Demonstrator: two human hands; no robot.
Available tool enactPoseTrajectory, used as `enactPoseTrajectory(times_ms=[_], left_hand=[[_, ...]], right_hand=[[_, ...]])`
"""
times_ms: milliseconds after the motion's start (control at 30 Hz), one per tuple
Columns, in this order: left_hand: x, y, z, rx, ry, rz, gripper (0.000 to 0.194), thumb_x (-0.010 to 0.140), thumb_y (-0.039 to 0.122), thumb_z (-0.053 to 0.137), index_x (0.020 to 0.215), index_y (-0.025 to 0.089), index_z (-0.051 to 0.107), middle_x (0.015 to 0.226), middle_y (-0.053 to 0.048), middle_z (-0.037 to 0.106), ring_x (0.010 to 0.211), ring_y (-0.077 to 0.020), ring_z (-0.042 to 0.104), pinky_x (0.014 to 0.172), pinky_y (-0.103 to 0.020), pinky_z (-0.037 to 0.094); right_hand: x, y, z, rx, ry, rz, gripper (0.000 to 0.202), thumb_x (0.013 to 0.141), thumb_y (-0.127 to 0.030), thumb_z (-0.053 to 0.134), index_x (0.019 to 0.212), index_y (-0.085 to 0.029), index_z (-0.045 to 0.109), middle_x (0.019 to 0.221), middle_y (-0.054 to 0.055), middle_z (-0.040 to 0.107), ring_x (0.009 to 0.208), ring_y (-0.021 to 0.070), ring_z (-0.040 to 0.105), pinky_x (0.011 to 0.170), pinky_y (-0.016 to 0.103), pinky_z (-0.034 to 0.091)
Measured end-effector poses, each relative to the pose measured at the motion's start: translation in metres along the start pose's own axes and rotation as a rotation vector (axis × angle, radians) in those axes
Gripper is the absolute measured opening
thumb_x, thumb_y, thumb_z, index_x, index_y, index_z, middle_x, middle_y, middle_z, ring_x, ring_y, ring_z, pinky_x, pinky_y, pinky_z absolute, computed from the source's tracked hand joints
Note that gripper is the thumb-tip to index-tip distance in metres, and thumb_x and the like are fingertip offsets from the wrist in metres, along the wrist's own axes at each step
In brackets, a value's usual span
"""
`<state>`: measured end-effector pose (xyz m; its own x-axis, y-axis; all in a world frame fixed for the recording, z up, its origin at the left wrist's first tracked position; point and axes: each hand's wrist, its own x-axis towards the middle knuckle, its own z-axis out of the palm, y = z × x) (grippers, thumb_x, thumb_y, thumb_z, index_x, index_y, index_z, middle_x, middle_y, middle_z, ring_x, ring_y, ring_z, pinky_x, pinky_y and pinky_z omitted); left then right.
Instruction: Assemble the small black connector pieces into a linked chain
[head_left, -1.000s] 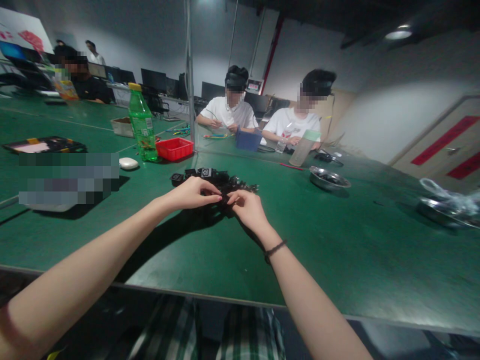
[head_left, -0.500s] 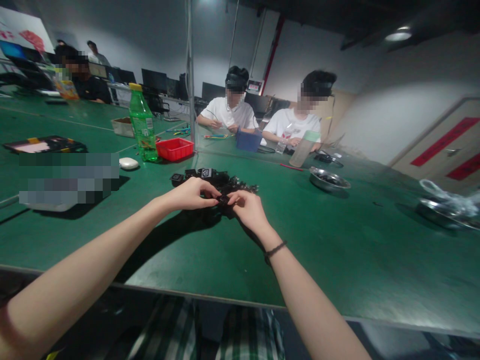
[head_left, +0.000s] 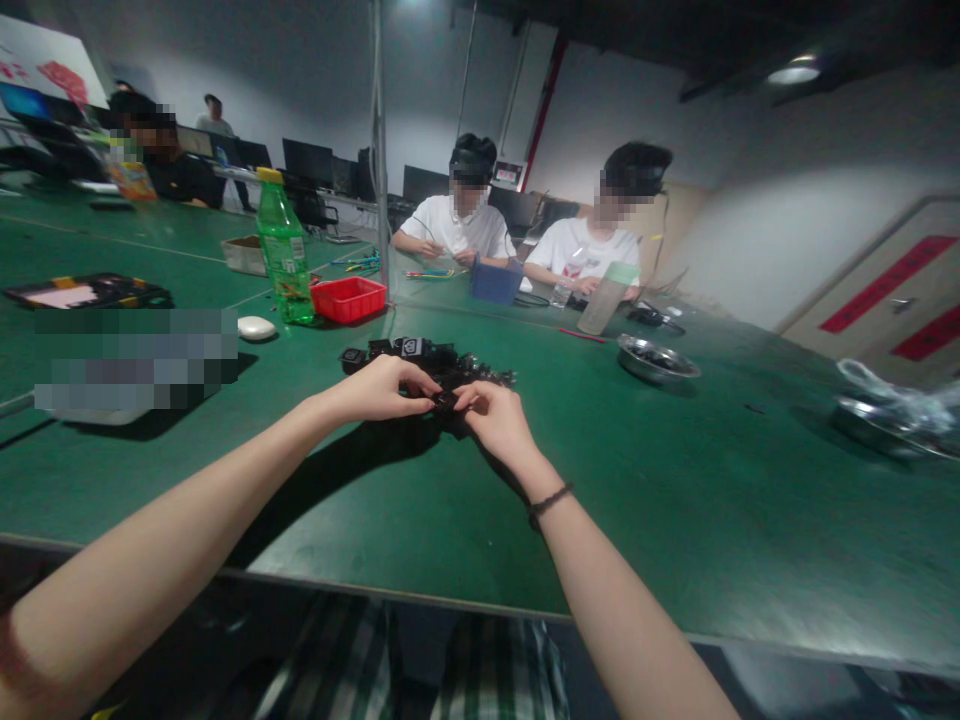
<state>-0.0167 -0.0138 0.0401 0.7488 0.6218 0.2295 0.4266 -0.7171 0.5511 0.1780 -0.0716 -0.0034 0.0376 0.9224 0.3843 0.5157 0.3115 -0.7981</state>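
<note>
Between my hands, above the green table [head_left: 420, 520], is a small black part [head_left: 445, 400] whose kind I cannot make out. My left hand [head_left: 386, 388] pinches it from the left with thumb and fingers. From the right, the fingertips of my right hand [head_left: 495, 415] close on the same part; a dark braided band circles that wrist. Just behind the hands lies a pile of black pieces [head_left: 412, 350], some square with a pale mark on top, others small and jagged. My fingers hide some of the pile.
Left of the pile stand a red tray [head_left: 349, 298], a green bottle [head_left: 285, 250] and a white mouse [head_left: 256, 328]. A metal bowl [head_left: 658, 360] of dark pieces sits to the right, another bowl [head_left: 885, 425] farther right. Two people in white shirts work across the table beside a blue bin [head_left: 496, 280].
My hands stay in nearly the same place, still pinching the black part, with only a tiny shift of the fingers. A person in the far background has moved right.
</note>
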Motion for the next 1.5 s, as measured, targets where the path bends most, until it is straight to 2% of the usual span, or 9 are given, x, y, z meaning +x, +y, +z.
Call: enactPoseTrajectory(times_ms=[700,1100,1500], left_hand=[[-0.0001,-0.001,0.0004,-0.036,0.052,0.014,0.038,0.076,0.043,0.062,0.101,0.016,0.072,0.097,-0.006,0.074,0.085,-0.0189,0.068,0.08,-0.027,0.052],[-0.0003,-0.0012,-0.0004,-0.004,0.046,0.013,0.044,0.068,0.041,0.069,0.104,0.016,0.071,0.096,-0.006,0.074,0.085,-0.0201,0.067,0.078,-0.03,0.053],[0.0001,-0.0039,0.0014,-0.017,0.08,0.038,0.043,0.071,0.043,0.07,0.105,0.016,0.07,0.098,-0.005,0.073,0.083,-0.0186,0.066,0.077,-0.029,0.053]], right_hand=[[0.0004,-0.0044,-0.001,0.036,0.022,0.018,0.025,0.061,0.004,0.049,0.064,-0.017,0.062,0.09,0.005,0.072,0.083,0.0167,0.068,0.077,0.029,0.054],[0.0009,-0.0043,-0.0003,-0.016,0.059,0.033,0.025,0.062,0.004,0.049,0.067,-0.017,0.062,0.085,0.002,0.073,0.075,0.0137,0.066,0.076,0.028,0.053],[0.0004,-0.0072,-0.0004,0.011,0.057,0.047,0.026,0.061,0.003,0.048,0.068,-0.017,0.061,0.089,0.003,0.073,0.078,0.0147,0.067,0.077,0.029,0.053]])
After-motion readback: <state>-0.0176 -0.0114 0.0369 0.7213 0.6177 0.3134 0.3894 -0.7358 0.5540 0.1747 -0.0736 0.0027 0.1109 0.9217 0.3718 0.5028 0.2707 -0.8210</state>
